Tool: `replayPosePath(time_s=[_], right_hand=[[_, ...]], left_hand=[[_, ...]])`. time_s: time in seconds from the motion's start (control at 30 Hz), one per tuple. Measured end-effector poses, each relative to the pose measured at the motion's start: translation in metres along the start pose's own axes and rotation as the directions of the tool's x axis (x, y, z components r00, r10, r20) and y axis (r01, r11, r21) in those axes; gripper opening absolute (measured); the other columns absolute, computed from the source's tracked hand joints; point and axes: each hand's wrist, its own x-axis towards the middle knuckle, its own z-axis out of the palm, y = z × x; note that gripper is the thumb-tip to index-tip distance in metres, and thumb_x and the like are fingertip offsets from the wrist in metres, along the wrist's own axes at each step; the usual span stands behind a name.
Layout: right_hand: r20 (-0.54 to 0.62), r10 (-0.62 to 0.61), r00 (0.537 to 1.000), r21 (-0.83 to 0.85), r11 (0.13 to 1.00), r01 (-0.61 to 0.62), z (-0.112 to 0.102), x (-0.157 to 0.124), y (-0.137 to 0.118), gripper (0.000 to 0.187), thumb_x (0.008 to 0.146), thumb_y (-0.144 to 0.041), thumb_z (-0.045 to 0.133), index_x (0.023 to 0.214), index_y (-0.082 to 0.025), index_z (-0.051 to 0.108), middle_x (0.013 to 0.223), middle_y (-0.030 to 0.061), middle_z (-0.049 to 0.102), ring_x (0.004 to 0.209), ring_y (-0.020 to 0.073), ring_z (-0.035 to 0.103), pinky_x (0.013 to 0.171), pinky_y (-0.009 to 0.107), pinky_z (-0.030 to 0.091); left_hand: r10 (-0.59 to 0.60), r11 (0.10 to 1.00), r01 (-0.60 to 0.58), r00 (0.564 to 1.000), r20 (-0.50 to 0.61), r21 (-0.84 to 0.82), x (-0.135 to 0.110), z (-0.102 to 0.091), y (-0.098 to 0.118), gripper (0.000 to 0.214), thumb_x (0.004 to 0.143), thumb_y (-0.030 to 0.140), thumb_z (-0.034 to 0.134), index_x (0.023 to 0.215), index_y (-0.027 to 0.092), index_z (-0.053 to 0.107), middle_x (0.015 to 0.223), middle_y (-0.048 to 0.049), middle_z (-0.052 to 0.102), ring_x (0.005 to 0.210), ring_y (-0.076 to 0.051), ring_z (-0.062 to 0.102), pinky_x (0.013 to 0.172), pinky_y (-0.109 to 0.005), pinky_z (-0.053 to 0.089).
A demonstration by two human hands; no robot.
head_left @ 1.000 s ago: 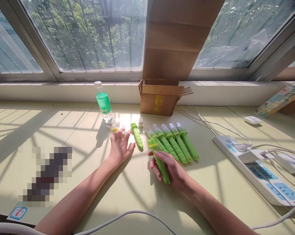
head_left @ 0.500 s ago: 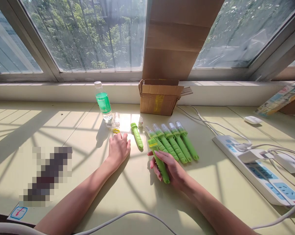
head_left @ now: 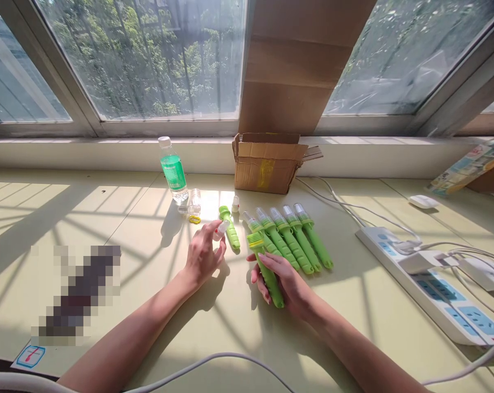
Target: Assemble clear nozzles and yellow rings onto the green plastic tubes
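My left hand [head_left: 203, 252] is lifted a little off the table and pinches a small clear cap [head_left: 221, 227] between thumb and fingers. My right hand [head_left: 285, 284] grips a green brush [head_left: 267, 270] by its handle, bristle head pointing away from me. Beside the cap lies a green handle [head_left: 230, 227] without a cap. To the right, several capped green brushes [head_left: 290, 237] lie side by side in a row. A small white cap [head_left: 235, 203], a yellow ring [head_left: 194, 219] and clear caps [head_left: 193, 201] sit further back.
A green-labelled water bottle [head_left: 173, 171] and an open cardboard box [head_left: 267, 161] stand near the windowsill. A white power strip [head_left: 435, 284] with cables lies at the right, with a white mouse [head_left: 422, 201] behind it. A white cable [head_left: 214, 357] crosses the near edge.
My left hand closed over a clear cap on the table, then lifted it and moved right toward the brush. My right hand with the brush stayed still.
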Motion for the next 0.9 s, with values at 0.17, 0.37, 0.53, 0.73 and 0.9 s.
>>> replayPosePath(time_s=[0.17, 0.37, 0.53, 0.73, 0.9], right_hand=[[0.051, 0.001, 0.999, -0.175, 0.985, 0.008, 0.000, 0.000, 0.002, 0.037, 0.087, -0.048, 0.058, 0.100, -0.014, 0.063, 0.069, 0.0033, 0.065, 0.035, 0.0074, 0.044, 0.029, 0.019, 0.030], [0.136, 0.037, 0.990, -0.364, 0.931, 0.016, -0.003, 0.002, 0.007, 0.038, 0.086, -0.051, 0.059, 0.077, -0.015, 0.066, 0.057, 0.0010, 0.061, 0.031, 0.0072, 0.045, 0.028, 0.019, 0.029], [0.153, 0.039, 0.987, -0.369, 0.929, 0.021, -0.005, 0.003, 0.010, 0.041, 0.087, -0.052, 0.060, 0.073, -0.013, 0.063, 0.057, 0.0003, 0.060, 0.032, 0.0065, 0.045, 0.028, 0.018, 0.029], [0.134, 0.047, 0.990, -0.348, 0.937, 0.002, -0.005, 0.003, 0.011, 0.038, 0.086, -0.052, 0.061, 0.082, -0.014, 0.063, 0.061, 0.0008, 0.062, 0.033, 0.0070, 0.045, 0.027, 0.018, 0.029], [0.111, 0.038, 0.993, -0.364, 0.931, 0.005, -0.006, 0.004, 0.013, 0.039, 0.086, -0.052, 0.061, 0.077, -0.014, 0.061, 0.064, 0.0015, 0.063, 0.033, 0.0060, 0.045, 0.027, 0.017, 0.029]], left_hand=[[-0.106, 0.955, 0.090, 0.993, -0.042, -0.283, -0.003, 0.001, 0.009, 0.053, 0.090, 0.022, 0.054, 0.138, 0.026, 0.033, 0.121, -0.0101, 0.058, 0.092, -0.017, 0.065, 0.079, -0.034, 0.058], [-0.308, 0.703, 0.318, 0.942, 0.130, -0.637, -0.001, -0.005, 0.025, 0.045, 0.089, 0.031, 0.059, 0.131, 0.026, 0.043, 0.107, -0.0054, 0.059, 0.087, -0.016, 0.067, 0.077, -0.032, 0.058], [-0.295, 0.562, 0.370, 0.925, 0.239, -0.740, 0.002, -0.008, 0.028, 0.039, 0.084, 0.032, 0.065, 0.117, 0.025, 0.046, 0.093, -0.0014, 0.061, 0.084, -0.015, 0.063, 0.074, -0.028, 0.054], [-0.338, 0.412, 0.451, 0.883, 0.327, -0.792, 0.007, -0.010, 0.024, 0.026, 0.089, 0.037, 0.060, 0.108, 0.023, 0.048, 0.074, 0.0022, 0.059, 0.073, -0.013, 0.060, 0.070, -0.028, 0.051], [-0.303, 0.372, 0.503, 0.860, 0.411, -0.780, 0.003, -0.008, 0.028, 0.030, 0.085, 0.033, 0.065, 0.108, 0.023, 0.048, 0.077, 0.0012, 0.062, 0.072, -0.013, 0.061, 0.074, -0.029, 0.051]])
